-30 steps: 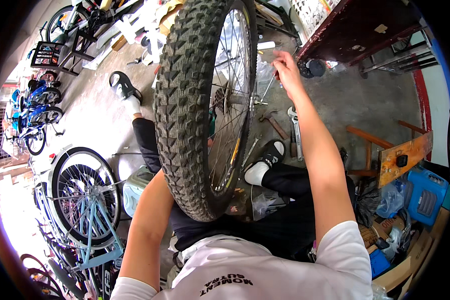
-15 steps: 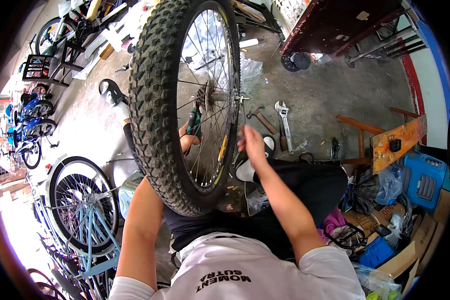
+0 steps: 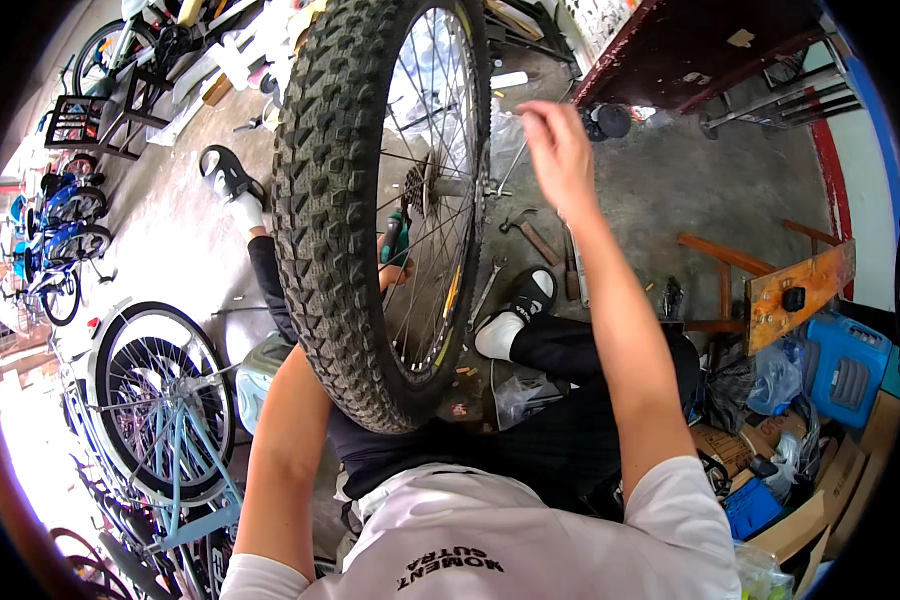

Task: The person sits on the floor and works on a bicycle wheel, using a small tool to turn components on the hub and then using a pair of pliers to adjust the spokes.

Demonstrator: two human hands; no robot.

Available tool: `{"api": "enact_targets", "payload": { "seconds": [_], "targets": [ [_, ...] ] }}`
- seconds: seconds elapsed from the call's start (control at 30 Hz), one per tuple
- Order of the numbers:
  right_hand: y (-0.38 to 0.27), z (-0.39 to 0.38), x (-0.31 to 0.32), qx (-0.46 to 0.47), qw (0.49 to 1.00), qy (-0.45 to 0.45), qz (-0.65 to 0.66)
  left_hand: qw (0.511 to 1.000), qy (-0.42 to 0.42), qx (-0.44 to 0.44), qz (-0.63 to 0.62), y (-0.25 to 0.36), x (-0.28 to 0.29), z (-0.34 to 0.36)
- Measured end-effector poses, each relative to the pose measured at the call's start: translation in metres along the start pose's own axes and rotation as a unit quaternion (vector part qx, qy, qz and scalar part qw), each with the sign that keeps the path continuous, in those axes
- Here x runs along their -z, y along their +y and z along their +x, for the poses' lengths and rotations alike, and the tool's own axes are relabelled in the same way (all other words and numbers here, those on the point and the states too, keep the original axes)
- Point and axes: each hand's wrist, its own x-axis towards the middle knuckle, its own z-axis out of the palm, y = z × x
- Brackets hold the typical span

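A bicycle wheel (image 3: 335, 215) with a thick knobby black tyre stands upright in front of me, its tread towards my left. Small rear sprockets (image 3: 416, 190) sit at its hub. Seen through the spokes, my left hand (image 3: 397, 272) is closed around a green-and-black tool handle (image 3: 394, 236) on the far side; the tool's working end is hidden. My right hand (image 3: 562, 150) is raised right of the wheel, fingers bent together at a thin metal rod (image 3: 511, 168) that runs up from the axle end (image 3: 495, 190).
A hammer (image 3: 533, 237) and a combination wrench (image 3: 487, 288) lie on the floor, near my sandalled foot (image 3: 530, 300). A wooden stool (image 3: 798, 297) and a blue case (image 3: 846, 368) are at right. Another bicycle (image 3: 165, 400) stands at left.
My right hand has swung upward and away from me, from below the axle end to above it, and the rod now points up. The wheel has shifted slightly right in view.
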Motion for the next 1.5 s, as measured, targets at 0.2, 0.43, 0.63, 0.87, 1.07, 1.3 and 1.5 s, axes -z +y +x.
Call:
{"api": "enact_targets", "payload": {
  "seconds": [0.2, 0.43, 0.63, 0.87, 1.07, 1.3, 1.5],
  "targets": [
    [0.122, -0.031, -0.049, -0.363, 0.901, -0.097, 0.216, 0.999, 0.026, -0.004, -0.029, -0.008, -0.008, 0.000],
    [0.059, -0.167, -0.076, -0.507, 0.803, -0.077, 0.305, 0.997, 0.025, 0.001, -0.068, 0.000, -0.007, -0.005],
    [-0.047, -0.191, -0.047, -0.487, 0.806, -0.028, 0.336, 0.997, 0.060, 0.048, 0.007, -0.019, -0.002, 0.011],
    [-0.079, -0.121, -0.001, -0.252, 0.938, -0.105, 0.215, 0.997, 0.037, 0.009, -0.071, 0.013, -0.012, -0.005],
    [-0.001, -0.010, -0.006, -0.249, 0.949, -0.032, 0.190, 0.997, -0.024, -0.003, -0.071, 0.020, -0.011, -0.007],
    [0.101, -0.021, -0.069, -0.549, 0.759, -0.061, 0.346, 0.998, 0.033, 0.009, -0.061, -0.014, -0.012, 0.008],
    [0.157, -0.119, -0.081, -0.637, 0.577, 0.130, 0.495, 0.996, 0.039, -0.031, 0.073, -0.046, -0.003, 0.025]
  ]
}}
